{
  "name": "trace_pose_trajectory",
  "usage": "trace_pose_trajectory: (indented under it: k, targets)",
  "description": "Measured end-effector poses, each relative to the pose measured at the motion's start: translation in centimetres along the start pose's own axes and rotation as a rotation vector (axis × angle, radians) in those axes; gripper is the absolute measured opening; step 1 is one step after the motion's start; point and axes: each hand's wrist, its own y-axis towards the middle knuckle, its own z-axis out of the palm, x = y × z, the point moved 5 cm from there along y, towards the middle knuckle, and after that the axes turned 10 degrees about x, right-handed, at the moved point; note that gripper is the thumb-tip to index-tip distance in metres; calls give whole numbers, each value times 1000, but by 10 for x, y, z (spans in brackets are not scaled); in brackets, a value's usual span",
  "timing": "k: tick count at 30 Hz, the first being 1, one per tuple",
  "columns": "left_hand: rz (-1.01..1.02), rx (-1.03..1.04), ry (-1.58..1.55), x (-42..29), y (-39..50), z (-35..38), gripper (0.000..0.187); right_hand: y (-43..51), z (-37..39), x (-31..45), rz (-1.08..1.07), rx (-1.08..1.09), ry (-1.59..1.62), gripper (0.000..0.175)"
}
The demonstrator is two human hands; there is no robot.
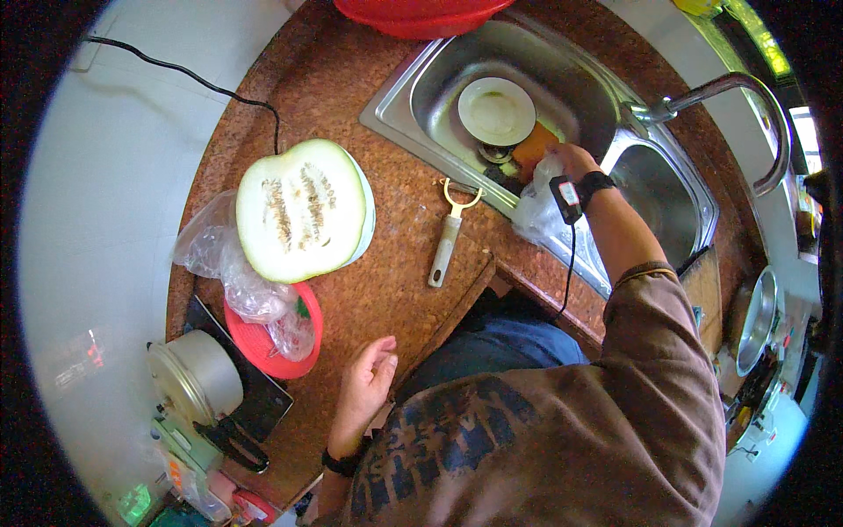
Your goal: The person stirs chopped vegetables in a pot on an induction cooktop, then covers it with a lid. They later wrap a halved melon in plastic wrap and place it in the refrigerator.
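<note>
My right hand (574,162) reaches over the sink's front edge and grips a crumpled clear plastic bag (541,204), which hangs over the rim. Beneath it in the steel sink (428,99) lies a flat orange-brown piece (537,148), partly hidden. A white plate (497,110) rests near the drain. My left hand (369,377) hovers by the counter's front edge, holding nothing, its thumb apart from its fingers. On the counter lie a Y-shaped peeler (449,234) and a large cut winter melon (306,211), cut face up with seeds showing.
A red basket (273,352) with plastic bags (253,283) sits beside the melon. A lidded pot (197,379) stands on a black cooktop (270,405). The faucet (731,85) arches over the smaller basin (649,191). A red basin (421,16) is behind the sink.
</note>
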Motion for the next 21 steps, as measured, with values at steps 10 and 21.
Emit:
trace_pose_trajectory:
  k: [10,21]
  targets:
    - [10,22,49,-4,10,-8,30,-19,30,30,-337,126,-1707,23]
    - [27,-63,-97,14,5,-21,31,-149,104,139,-462,221,-312,22]
